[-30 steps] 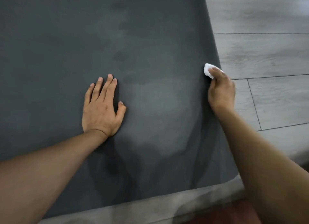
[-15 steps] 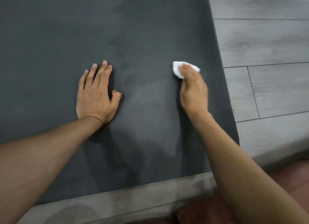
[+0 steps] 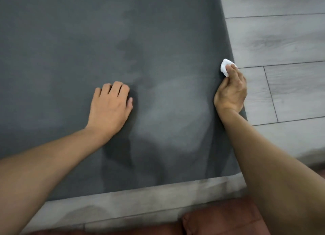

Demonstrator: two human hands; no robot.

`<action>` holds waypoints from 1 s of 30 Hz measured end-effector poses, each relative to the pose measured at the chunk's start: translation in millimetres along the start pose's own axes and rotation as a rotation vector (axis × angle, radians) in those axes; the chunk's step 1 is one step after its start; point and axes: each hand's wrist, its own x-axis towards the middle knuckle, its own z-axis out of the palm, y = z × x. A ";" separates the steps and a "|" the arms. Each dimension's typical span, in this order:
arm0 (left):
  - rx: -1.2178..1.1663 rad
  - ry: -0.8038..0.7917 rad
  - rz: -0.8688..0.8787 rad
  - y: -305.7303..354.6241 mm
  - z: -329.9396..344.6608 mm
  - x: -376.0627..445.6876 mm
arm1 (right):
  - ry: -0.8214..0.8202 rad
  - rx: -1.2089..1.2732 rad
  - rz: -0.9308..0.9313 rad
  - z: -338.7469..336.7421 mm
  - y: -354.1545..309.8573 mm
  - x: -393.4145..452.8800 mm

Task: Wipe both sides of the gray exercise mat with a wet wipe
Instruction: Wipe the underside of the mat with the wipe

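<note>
White wipe point(image 3: 224, 67), pinched by right hand point(image 3: 230, 92), moved back to mat point(image 3: 70, 50) edge; left hand point(image 3: 110, 108) now curled, empty.

gray wood-plank floor point(image 3: 284, 41) | gray exercise mat point(image 3: 70, 50) flat on it

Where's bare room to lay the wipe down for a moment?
The gray wood-plank floor right of the gray exercise mat is bare. So is the mat between the left hand and right hand, which pinches the white wet wipe. The near floor strip is narrow.
</note>
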 end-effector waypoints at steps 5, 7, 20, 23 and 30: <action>-0.059 -0.563 -0.062 6.1 -24.8 -56.0 | -0.003 -0.002 -0.047 -0.2 2.8 -0.3; -0.063 -0.681 -0.076 5.3 -32.2 -53.3 | -0.035 -0.039 -0.082 -2.7 1.5 -2.5; -0.085 -0.794 -0.105 14.7 -34.8 -41.2 | -0.513 0.186 -0.522 36.6 -127.9 -144.7; -0.084 -0.790 -0.105 14.8 -35.4 -41.3 | -0.487 0.136 -0.468 11.9 -88.7 -108.2; -0.074 -0.817 -0.115 17.9 -36.1 -38.7 | -0.180 -0.042 0.053 -50.4 -10.2 -38.7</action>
